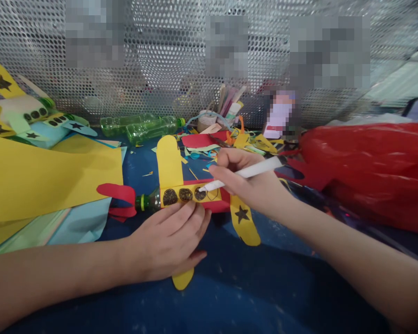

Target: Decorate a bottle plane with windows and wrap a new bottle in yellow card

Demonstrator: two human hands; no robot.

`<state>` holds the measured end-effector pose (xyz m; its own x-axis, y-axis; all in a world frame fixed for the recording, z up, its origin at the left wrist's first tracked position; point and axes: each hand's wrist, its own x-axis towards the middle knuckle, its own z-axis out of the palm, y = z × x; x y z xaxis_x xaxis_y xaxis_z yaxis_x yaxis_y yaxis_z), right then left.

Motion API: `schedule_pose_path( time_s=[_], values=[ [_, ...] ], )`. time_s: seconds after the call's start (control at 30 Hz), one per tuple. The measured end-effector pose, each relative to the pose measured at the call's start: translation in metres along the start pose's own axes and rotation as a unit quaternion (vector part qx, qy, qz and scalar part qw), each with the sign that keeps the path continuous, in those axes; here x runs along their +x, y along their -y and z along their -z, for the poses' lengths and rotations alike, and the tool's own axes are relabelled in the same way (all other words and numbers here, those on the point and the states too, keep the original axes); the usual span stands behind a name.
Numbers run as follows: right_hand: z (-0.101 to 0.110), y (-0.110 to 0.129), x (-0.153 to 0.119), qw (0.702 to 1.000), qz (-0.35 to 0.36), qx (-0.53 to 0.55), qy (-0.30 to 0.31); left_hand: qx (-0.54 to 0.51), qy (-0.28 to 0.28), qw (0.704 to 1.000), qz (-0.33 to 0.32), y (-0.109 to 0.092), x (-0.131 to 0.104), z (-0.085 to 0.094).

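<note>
The plane (pixel 176 203), a red-wrapped bottle with yellow parts, lies on its side on the blue table (pixel 230 283), its green cap (pixel 140 202) pointing left. The right hand (pixel 243 182) pinches a white pen (pixel 259 168), its tip on the third circle of the plane's yellow strip (pixel 192 195); two circles left of it are scribbled dark, and the fourth looks mostly unfilled. The left hand (pixel 170 236) lies over the plane's near side, fingertips at the strip; whether it grips underneath, one cannot tell. A yellow wing (pixel 170 160) juts from the plane's far side, and a starred yellow piece (pixel 243 215) hangs at its right end. Beyond the plane are green bottles (pixel 155 130) and scraps (pixel 242 140); left of it, yellow sheets (pixel 52 176); well right, a red bundle (pixel 372 171), probably a plastic bag.
</note>
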<state>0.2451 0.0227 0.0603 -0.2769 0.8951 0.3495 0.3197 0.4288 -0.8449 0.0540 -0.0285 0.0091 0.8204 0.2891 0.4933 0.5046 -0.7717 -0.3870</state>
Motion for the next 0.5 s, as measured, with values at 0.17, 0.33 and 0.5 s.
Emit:
schedule_pose_path(
  time_s=[0.17, 0.33, 0.5],
  values=[
    [0.0012, 0.0000, 0.0012, 1.000, 0.003, -0.013, -0.003, 0.001, -0.004, 1.000, 0.000, -0.0006, -0.0008, -0.0003],
    [0.0003, 0.0010, 0.0005, 1.000, 0.008, -0.011, -0.003, 0.003, -0.007, 1.000, 0.000, -0.0004, -0.0008, -0.0001],
    [-0.0012, 0.0011, -0.0011, 1.000, 0.006, 0.000, 0.004, 0.005, 0.004, 1.000, -0.001, 0.0000, -0.0005, 0.0005]
  ],
)
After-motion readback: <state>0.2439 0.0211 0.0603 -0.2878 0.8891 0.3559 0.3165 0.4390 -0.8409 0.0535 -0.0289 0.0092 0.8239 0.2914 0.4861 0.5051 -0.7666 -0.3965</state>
